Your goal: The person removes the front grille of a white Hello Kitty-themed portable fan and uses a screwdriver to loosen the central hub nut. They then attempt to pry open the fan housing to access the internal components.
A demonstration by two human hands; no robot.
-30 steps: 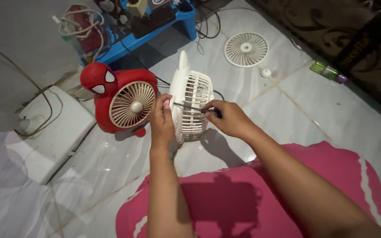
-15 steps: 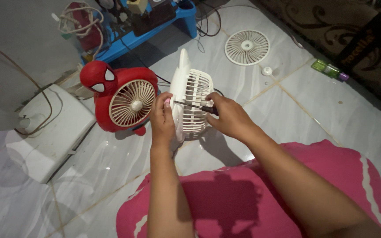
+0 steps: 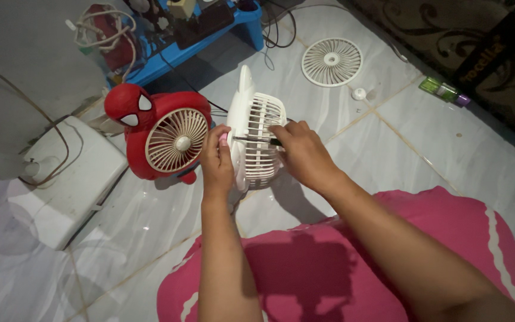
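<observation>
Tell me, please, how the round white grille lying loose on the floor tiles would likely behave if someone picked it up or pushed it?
The white grille lies flat on the tile floor, so a push would probably slide it rather than roll it. Its thin, open spokes suggest it is light, somewhat flexible, and could crack if squeezed.

Red fan (image 3: 161, 138) just left; open tiles (image 3: 388, 149) right

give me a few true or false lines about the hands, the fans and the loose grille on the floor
1. The right hand holds a screwdriver against the white fan. True.
2. The left hand rests on the red fan. False: it steadies the white fan's front edge.
3. A loose round grille lies on the tiled floor. True.
4. The white fan lies flat on the floor. False: it stands upright.
5. The red fan is right of the white fan. False: left.
</observation>
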